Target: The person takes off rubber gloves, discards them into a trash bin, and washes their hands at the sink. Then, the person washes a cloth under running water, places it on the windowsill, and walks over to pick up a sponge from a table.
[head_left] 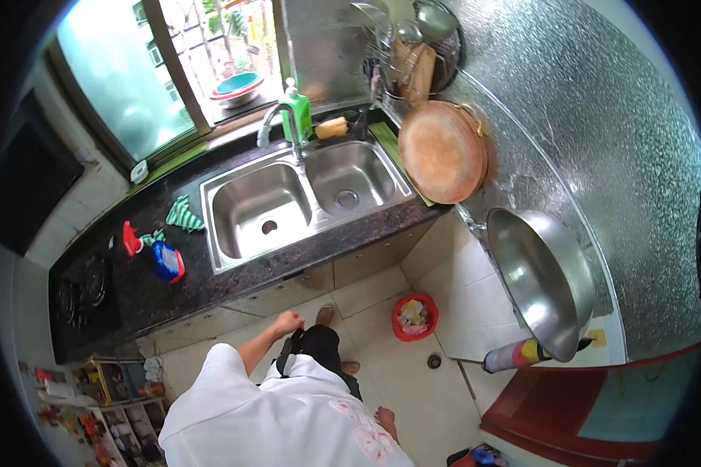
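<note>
My left hand (290, 321) is in front of my waist, just below the counter edge, with its fingers curled in. A black strap (290, 350) hangs right beside it; whether the fingers touch the strap I cannot tell. Low by my side is my right hand (385, 419), partly covered by my white shirt, its fingers too hidden to read. Ahead stands a dark stone counter (280, 263) with a double steel sink (202, 204). On its left part lie a blue and red spray bottle (166, 261) and a green striped cloth (183, 215).
A red waste basket (397, 330) stands on the tiled floor near my feet. To the right, a large steel basin (533, 272) and a round wooden board (436, 152) lean against the foil-covered wall. Behind the faucet (294, 132) is a green soap bottle (300, 117).
</note>
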The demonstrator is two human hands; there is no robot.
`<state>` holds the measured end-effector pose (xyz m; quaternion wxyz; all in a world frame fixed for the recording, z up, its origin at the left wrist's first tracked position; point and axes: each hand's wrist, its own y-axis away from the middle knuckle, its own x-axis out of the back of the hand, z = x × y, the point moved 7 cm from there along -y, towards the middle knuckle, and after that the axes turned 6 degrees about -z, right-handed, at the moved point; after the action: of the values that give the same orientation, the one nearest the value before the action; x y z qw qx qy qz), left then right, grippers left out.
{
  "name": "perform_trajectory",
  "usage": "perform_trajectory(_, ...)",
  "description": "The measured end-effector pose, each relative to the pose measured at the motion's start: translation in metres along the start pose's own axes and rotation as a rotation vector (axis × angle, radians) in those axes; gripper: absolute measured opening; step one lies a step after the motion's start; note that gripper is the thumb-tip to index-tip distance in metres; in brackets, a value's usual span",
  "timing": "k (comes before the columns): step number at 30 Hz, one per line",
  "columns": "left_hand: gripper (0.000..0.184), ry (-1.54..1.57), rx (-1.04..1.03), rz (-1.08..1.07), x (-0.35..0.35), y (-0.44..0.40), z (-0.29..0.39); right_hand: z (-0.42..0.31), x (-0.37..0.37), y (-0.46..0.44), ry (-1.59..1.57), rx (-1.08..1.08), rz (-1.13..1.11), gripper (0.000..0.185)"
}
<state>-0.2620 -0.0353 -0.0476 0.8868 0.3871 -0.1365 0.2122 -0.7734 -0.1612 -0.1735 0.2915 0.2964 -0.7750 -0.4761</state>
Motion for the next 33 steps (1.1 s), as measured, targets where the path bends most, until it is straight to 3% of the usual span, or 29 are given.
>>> perform_trajectory(3, 0.029, 0.212, -0.050, 0.123, 0.035, 0.010, 0.062, -0.014, 0.003, -0.004, -0.079, -0.073, -0.062, 0.021)
perform_trajectory(5, 0.028, 0.270, -0.088, 0.182, 0.057, 0.015, 0.092, -0.072, 0.005, 0.010, -0.073, 0.101, 0.041, 0.023)
perform_trajectory(10, 0.020, 0.916, -0.114, 0.056, 0.085, 0.021, 0.137, -0.191, -0.020, -0.003, 0.009, 0.244, -0.045, 0.025)
perform_trajectory(13, 0.014, 1.033, -0.101, 0.018, 0.116, 0.026, 0.143, -0.273, -0.055, -0.008, 0.055, 0.342, -0.142, 0.025)
perform_trajectory(22, 0.036, 1.266, -0.218, -0.018, 0.237, -0.021, 0.132, -0.595, -0.214, 0.082, 0.038, 0.839, -0.384, 0.022)
perform_trajectory(26, 0.036, 1.514, -0.199, -0.003, 0.274, -0.060, 0.136, -0.747, -0.297, 0.103, 0.279, 1.219, -0.272, 0.020)
perform_trajectory(28, 0.037, 1.756, -0.110, -0.017, 0.280, -0.092, 0.129, -0.810, -0.334, 0.118, 0.566, 1.454, -0.091, 0.025)
perform_trajectory(33, 0.035, 2.009, -0.034, 0.015, 0.290, -0.135, 0.126, -0.922, -0.400, 0.084, 0.970, 1.707, 0.142, 0.040)
